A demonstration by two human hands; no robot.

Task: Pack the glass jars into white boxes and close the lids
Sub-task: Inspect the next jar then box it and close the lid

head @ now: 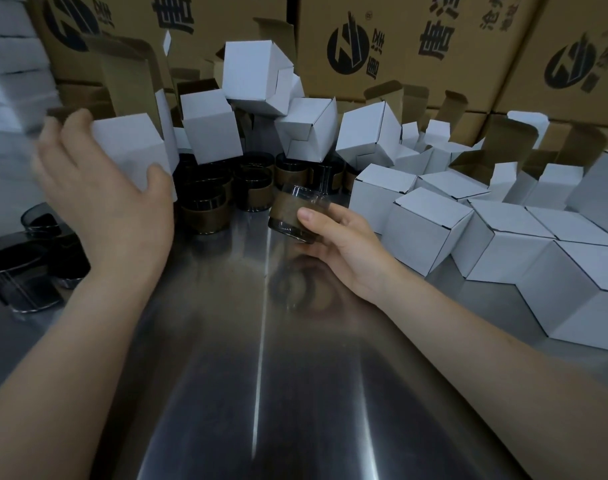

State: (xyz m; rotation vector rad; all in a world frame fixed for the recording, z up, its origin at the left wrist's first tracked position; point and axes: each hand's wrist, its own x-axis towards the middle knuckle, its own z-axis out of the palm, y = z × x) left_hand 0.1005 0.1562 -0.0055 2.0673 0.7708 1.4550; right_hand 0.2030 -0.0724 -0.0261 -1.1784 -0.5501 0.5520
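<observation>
Shiny metal worktop [261, 393] lies right under my arms. My left grip [101, 202] holds a white box [133, 147] up high, with its brown flap open on top. My right grip [344, 251] wraps round a glass jar [292, 216] just above the worktop, right of the box. Behind it stand more jars [209, 199]. On my right sit closed boxes [430, 230].

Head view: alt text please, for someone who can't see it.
The left hand grips an open white box while the right hand holds a glass jar above the steel table. To the right lie closed white boxes, more jars behind.
</observation>
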